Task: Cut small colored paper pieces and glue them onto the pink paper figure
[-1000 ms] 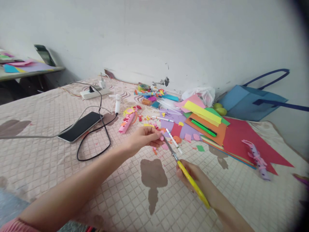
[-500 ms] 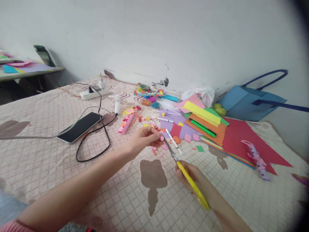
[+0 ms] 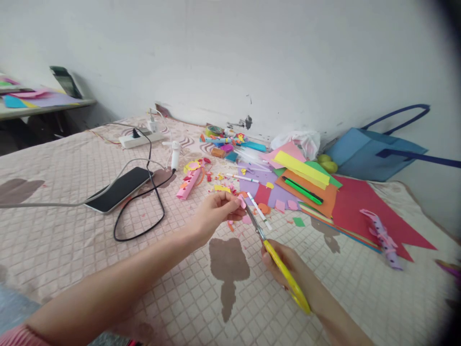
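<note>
My left hand (image 3: 220,210) is closed, pinching a small piece of pink paper (image 3: 242,202) between thumb and fingertips. My right hand (image 3: 283,264) is wrapped around the yellow handles of a pair of scissors (image 3: 258,229). The blades point up and left, and their tips meet the edge of the pink piece. Just right of the blades a white marker (image 3: 260,211) lies on the cloth. Behind my left hand are small red, yellow and orange paper scraps, partly covered by the fingers.
A black-screened phone-like device (image 3: 120,190) and a looped black cable (image 3: 158,216) lie left. Coloured paper sheets (image 3: 360,206) with a green pen (image 3: 301,190) are stacked right. A rolled pink paper tube (image 3: 189,185), a power strip (image 3: 140,139) and a blue bag (image 3: 374,151) stand farther back.
My left hand has shifted very slightly, and a little more of the pink piece shows at its fingertips. The scissors have barely moved and stay at the paper.
</note>
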Demonstrator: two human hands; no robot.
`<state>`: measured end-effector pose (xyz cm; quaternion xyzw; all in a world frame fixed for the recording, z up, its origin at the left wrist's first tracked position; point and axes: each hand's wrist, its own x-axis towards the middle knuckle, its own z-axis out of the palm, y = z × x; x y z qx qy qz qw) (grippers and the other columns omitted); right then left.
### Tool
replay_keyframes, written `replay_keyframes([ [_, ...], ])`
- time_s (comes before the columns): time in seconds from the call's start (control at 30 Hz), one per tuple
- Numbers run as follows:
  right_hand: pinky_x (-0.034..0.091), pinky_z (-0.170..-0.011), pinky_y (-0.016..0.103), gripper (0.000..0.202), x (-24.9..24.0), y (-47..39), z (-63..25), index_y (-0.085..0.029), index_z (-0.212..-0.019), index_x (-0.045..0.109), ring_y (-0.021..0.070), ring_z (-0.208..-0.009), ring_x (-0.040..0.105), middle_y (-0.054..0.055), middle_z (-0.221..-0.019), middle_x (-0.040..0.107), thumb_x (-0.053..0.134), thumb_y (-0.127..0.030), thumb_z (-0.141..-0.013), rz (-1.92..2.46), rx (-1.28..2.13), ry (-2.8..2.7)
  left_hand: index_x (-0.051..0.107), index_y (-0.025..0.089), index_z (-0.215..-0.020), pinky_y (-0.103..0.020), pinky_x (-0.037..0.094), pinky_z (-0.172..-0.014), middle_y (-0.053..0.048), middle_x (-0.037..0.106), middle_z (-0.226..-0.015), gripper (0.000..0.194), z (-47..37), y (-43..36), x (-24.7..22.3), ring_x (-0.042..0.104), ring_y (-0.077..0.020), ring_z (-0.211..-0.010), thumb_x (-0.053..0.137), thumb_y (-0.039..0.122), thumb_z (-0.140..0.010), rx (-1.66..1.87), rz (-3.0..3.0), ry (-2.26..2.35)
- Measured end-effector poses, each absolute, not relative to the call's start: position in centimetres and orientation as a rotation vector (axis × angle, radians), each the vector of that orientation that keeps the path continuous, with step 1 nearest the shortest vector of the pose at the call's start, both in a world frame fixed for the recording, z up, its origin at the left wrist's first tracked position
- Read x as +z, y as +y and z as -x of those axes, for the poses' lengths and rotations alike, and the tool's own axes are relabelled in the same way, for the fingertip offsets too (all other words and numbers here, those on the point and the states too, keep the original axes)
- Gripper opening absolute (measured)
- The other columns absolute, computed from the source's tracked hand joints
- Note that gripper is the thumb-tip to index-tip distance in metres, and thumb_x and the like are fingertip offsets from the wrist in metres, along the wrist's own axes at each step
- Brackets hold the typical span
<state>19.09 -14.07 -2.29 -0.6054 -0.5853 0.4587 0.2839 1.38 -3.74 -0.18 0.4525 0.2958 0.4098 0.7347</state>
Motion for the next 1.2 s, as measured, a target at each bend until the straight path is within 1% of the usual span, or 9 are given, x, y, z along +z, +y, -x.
replay_keyframes([
  [0.2,0.022,-0.036,0.018,0.021,-2.1,-14.3,-18.9,-0.02,-0.068,0.04,0.0054,-0.041,0.026,-0.007,-0.053,0.031,0.051,-0.034,-0.08,1.683,1.192,-1.561,0.055,0.014,-0.075,-0.027,0.05,-0.072,-0.002,0.064,-0.073,0.015,-1.6,-4.1,-0.2,0.062,-0.0104,-0.068,0.063,0.026,-0.078,0.94,-0.973,0.65],
  [0.43,0.023,-0.035,0.018,0.025,-1.9,-14.1,-18.6,-0.02,-0.065,0.04,0.0064,-0.042,0.028,-0.007,-0.052,0.032,0.05,-0.04,-0.078,1.689,1.105,-1.611,0.054,0.013,-0.074,-0.027,0.05,-0.07,-0.003,0.064,-0.073,0.015,-2.1,-4.5,-0.4,0.062,-0.0114,-0.069,0.063,0.025,-0.077,0.981,-0.926,0.661],
  [0.7,0.024,-0.035,0.018,0.022,-2.7,-14.0,-18.8,-0.02,-0.066,0.039,0.0062,-0.042,0.028,-0.006,-0.054,0.032,0.048,-0.035,-0.079,1.708,1.091,-1.62,0.053,0.014,-0.074,-0.024,0.049,-0.068,-0.002,0.063,-0.073,0.015,-2.2,-4.7,-0.6,0.061,-0.0104,-0.07,0.062,0.025,-0.078,1.01,-0.907,0.641],
  [0.8,0.024,-0.036,0.018,0.023,-2.7,-14.1,-18.9,-0.02,-0.065,0.039,0.0061,-0.043,0.028,-0.006,-0.056,0.033,0.049,-0.037,-0.078,1.689,1.086,-1.614,0.053,0.014,-0.074,-0.024,0.048,-0.067,-0.002,0.063,-0.072,0.015,-2.2,-4.8,-0.5,0.061,-0.0102,-0.069,0.062,0.025,-0.078,1.009,-0.908,0.635],
  [1.03,0.023,-0.035,0.018,0.026,-2.2,-14.1,-18.5,-0.021,-0.065,0.038,0.0061,-0.04,0.027,-0.007,-0.05,0.031,0.048,-0.04,-0.079,1.734,1.109,-1.615,0.053,0.014,-0.074,-0.023,0.047,-0.066,-0.002,0.064,-0.072,0.017,-2.3,-5.0,-0.6,0.06,-0.01,-0.068,0.064,0.027,-0.077,1.026,-0.888,0.633],
  [1.2,0.024,-0.034,0.018,0.03,-2.4,-14.2,-18.5,-0.021,-0.065,0.036,0.0058,-0.039,0.027,-0.007,-0.051,0.03,0.047,-0.045,-0.08,1.72,1.121,-1.598,0.053,0.014,-0.073,-0.023,0.047,-0.067,-0.001,0.064,-0.071,0.018,-2.4,-5.2,-0.6,0.06,-0.0094,-0.066,0.065,0.027,-0.075,1.028,-0.866,0.625],
])
